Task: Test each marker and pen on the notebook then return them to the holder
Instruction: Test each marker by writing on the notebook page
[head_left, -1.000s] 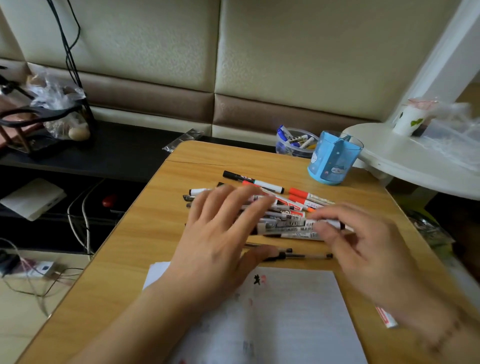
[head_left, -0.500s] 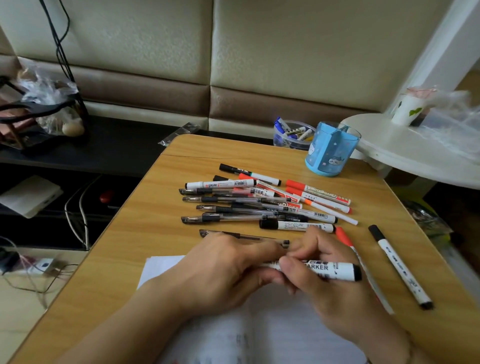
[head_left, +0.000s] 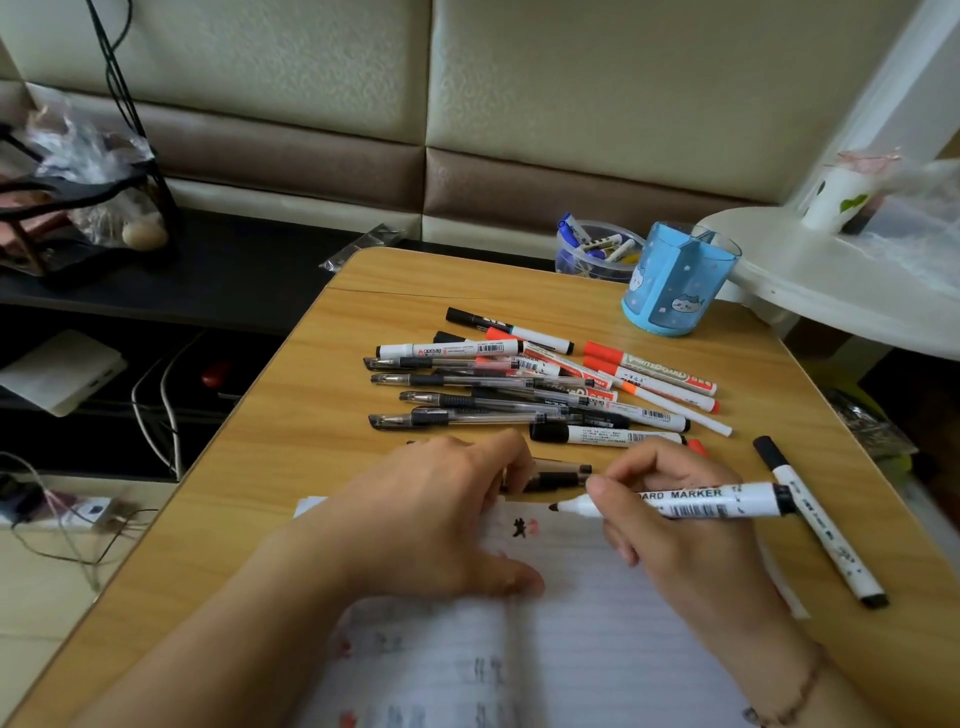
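My right hand (head_left: 675, 525) grips a white board marker (head_left: 711, 500), uncapped, its black tip just above the open notebook (head_left: 582, 639) near a small black mark. My left hand (head_left: 436, 519) rests on the notebook's left page and holds the marker's black cap (head_left: 553, 479) in its curled fingers. A pile of several pens and markers (head_left: 524, 384) lies on the wooden table (head_left: 311, 415) beyond my hands. The blue pen holder (head_left: 675, 280) stands at the table's far right. Another black marker (head_left: 815, 519) lies alone at the right.
A clear tub of small markers (head_left: 592, 249) sits behind the holder. A white round side table (head_left: 841, 280) with a cup (head_left: 831, 195) adjoins on the right. Left of the table are a dark shelf (head_left: 156, 280), cables and a power strip (head_left: 78, 512).
My hands pulled one marker from the pile to the notebook. The left hand drew the cap off and the right hand brought the bare tip over the page.
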